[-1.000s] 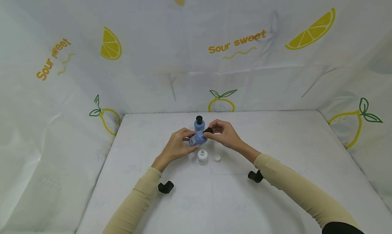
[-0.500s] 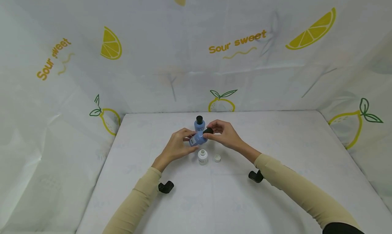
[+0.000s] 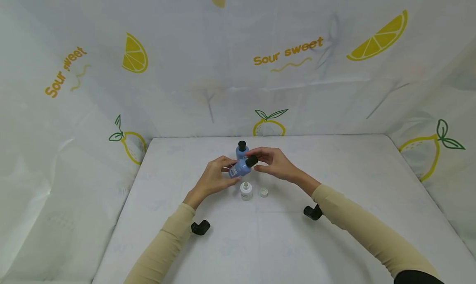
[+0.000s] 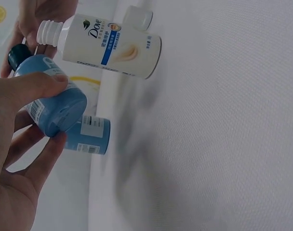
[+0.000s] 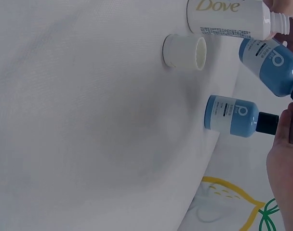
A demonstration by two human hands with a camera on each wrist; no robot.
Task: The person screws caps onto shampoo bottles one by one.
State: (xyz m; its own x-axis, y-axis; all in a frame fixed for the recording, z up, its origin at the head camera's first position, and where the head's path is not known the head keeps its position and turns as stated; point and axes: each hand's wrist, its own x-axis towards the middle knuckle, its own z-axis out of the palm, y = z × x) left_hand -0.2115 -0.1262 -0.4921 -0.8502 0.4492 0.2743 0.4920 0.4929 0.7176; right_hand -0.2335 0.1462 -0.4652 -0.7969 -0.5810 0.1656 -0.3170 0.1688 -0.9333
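My left hand (image 3: 213, 178) grips a blue bottle (image 3: 239, 169) by its body, thumb on the near side, fingers behind and under it. The bottle is tilted with its black screw cap (image 3: 251, 160) toward the upper right. Beside that cap is my right hand (image 3: 277, 164), its fingers reaching past the cap's far side and its thumb apart from it. Behind stands a second blue bottle (image 5: 231, 116), upright and capped in black. A white Dove bottle (image 4: 110, 45) with its threaded neck bare stands in front, a loose white cap (image 5: 184, 52) to its right.
The white table (image 3: 238, 242) meets a white lemon-printed curtain (image 3: 238, 69) at its back edge. Black wrist devices stick out below the left forearm (image 3: 201, 227) and the right forearm (image 3: 313, 212).
My right thumb has come off the black cap and the fingers have spread, the hand shifting slightly right. The left hand still holds the tilted blue bottle in nearly the same place.
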